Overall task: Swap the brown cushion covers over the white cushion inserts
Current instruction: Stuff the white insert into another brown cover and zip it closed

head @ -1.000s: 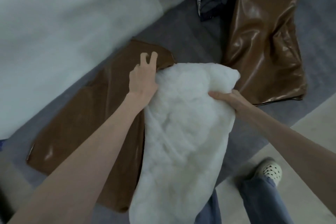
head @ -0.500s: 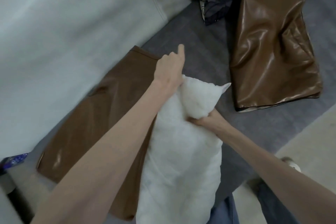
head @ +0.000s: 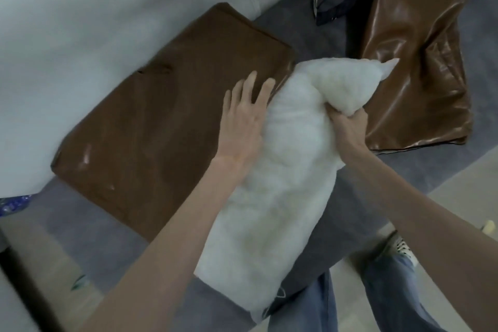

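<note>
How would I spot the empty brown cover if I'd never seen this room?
Find the grey sofa seat. The flat brown cover lies at its left against the pale backrest, under the open left hand. Unlike the stuffed, glossy brown cushion on the right, it lies flat.

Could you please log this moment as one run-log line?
left hand: open on flat brown cover | right hand: gripping white insert

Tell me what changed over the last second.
The left hand opened from a curled, pointing pose and now lies flat across the flat brown cover and white insert. The right hand still grips the insert's upper corner. The stuffed brown cushion stayed put.
</note>
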### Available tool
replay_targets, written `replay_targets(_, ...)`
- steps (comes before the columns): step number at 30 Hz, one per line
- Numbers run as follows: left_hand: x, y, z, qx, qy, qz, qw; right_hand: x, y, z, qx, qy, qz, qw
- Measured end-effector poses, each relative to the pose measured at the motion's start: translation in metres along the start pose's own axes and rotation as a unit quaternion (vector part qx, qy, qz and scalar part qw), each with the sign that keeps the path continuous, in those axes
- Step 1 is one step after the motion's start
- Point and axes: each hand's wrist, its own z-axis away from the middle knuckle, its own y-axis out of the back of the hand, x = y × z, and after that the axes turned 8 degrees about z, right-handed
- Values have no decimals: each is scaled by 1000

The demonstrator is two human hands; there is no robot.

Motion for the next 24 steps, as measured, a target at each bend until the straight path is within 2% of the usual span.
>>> replay_targets(6, -27, 0, 101, -49, 127, -82, 987, 69, 27, 72, -98, -181, -74, 976)
replay_targets(9, -30, -12, 125, -84, 181, -79, 977, 111, 24, 147, -216, -256, -48, 941)
replay_targets(10, -31, -14, 126, -88, 211, -62, 972, 117, 14, 164, -248, -263, -47, 931)
replay_targets(12, -31, -16, 120, -83, 253, -18, 964, 118, -8, 174, -266, -236, -53, 933)
replay_targets(17, -17, -15, 117, -56, 230, 48, 970, 84, -43, 165, -250, -167, -60, 952)
replay_targets(19, 3, -12, 121, -34, 225, 109, 968, 73, -56, 166, -223, -156, -50, 961)
replay_targets(22, 45, -1, 132, 13, 155, 194, 969, 50, -75, 159, -233, -176, -19, 956)
replay_targets(24, 53, 9, 128, 42, 125, 209, 969, 36, -81, 153, -235, -172, -29, 956)
